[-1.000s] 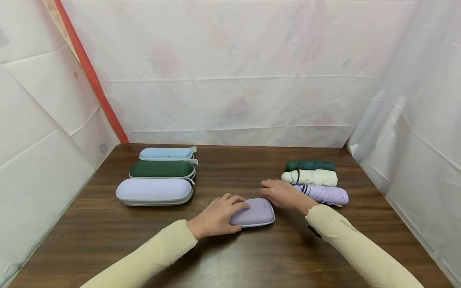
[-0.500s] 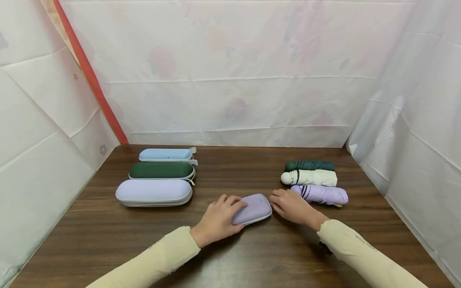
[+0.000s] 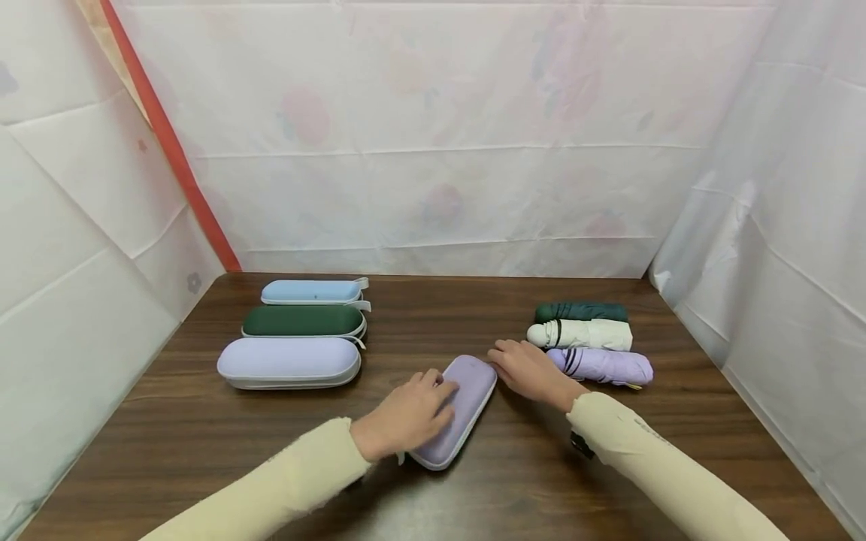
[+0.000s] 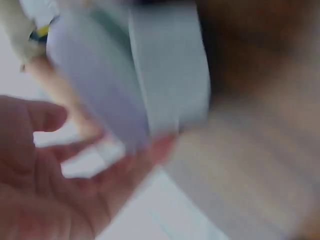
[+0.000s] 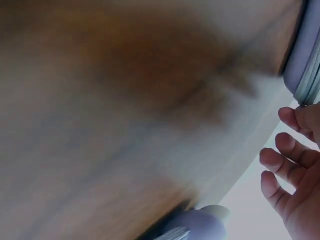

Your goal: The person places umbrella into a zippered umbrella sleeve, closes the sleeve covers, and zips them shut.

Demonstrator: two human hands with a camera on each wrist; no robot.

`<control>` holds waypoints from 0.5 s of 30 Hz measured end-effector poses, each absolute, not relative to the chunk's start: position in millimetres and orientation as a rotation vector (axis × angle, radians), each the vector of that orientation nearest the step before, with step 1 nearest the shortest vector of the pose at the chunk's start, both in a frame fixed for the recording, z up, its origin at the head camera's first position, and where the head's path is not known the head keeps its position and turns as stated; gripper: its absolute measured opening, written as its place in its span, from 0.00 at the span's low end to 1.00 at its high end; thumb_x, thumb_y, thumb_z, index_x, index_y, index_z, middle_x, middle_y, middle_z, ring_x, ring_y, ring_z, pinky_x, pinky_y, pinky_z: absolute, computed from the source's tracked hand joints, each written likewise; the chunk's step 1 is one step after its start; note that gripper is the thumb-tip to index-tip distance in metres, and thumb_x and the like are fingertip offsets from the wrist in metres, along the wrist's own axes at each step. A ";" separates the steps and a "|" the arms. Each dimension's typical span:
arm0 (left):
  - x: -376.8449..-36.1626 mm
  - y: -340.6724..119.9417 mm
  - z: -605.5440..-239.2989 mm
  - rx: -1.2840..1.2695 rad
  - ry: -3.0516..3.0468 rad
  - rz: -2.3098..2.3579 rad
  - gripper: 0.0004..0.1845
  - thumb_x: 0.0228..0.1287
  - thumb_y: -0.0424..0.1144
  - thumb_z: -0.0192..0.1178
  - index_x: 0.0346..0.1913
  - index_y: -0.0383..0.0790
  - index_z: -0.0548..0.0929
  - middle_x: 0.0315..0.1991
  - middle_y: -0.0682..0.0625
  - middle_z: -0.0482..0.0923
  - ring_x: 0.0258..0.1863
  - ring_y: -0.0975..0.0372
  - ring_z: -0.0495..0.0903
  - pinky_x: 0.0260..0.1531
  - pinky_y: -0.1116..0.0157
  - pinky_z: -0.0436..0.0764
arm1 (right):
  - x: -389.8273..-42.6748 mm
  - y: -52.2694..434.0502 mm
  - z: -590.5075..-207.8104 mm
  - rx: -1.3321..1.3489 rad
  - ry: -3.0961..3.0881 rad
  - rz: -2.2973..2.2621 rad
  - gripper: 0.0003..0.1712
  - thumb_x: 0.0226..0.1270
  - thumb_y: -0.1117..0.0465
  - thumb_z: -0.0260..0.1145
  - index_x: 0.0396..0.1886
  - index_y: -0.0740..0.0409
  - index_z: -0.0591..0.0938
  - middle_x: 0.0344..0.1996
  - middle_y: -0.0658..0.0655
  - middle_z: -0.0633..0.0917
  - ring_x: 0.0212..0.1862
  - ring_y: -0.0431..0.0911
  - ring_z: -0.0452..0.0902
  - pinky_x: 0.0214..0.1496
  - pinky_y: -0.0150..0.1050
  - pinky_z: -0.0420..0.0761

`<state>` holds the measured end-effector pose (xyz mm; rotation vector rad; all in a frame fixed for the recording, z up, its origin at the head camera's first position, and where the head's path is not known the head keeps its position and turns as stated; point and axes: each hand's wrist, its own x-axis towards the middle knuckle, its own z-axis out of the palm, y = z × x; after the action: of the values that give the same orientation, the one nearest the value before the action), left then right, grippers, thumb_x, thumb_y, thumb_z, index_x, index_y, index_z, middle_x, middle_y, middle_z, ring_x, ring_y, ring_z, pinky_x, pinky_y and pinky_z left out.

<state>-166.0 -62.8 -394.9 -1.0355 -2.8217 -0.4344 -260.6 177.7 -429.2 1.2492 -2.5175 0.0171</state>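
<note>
A small lilac zip case (image 3: 455, 409) lies slantwise on the brown table (image 3: 203, 443), its far end toward the umbrellas. My left hand (image 3: 406, 417) lies over its near half, fingers curled across the lid. The left wrist view is blurred; there the case (image 4: 125, 85) sits against the fingertips of my left hand (image 4: 60, 190). My right hand (image 3: 531, 372) rests flat by the case's far end, fingertips at its edge. In the right wrist view my right hand (image 5: 300, 170) has loosely spread fingers near the case (image 5: 305, 55).
Three long cases lie at the left: light blue (image 3: 313, 291), dark green (image 3: 304, 321), lilac (image 3: 289, 362). Three folded umbrellas lie at the right: dark green (image 3: 582, 311), cream (image 3: 582, 334), lilac (image 3: 605, 367). White sheeting walls the table on three sides.
The small lilac case has swung from lying crosswise to pointing slantwise away from me and slid nearer. My left hand turned with it; my right hand stayed at its far end.
</note>
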 end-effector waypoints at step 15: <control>-194.4 -67.5 -368.3 -1.834 -2.478 0.279 0.31 0.57 0.26 0.63 0.61 0.56 0.78 0.63 0.59 0.72 0.65 0.63 0.65 0.59 0.57 0.68 | -278.0 153.7 -420.7 1.310 -2.623 -0.025 0.05 0.68 0.64 0.60 0.38 0.56 0.82 0.32 0.53 0.78 0.33 0.47 0.77 0.33 0.43 0.77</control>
<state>-194.4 -67.5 -368.3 -1.8344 -2.4783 0.2789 -278.0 153.7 -420.7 1.3102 -2.6232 -0.0249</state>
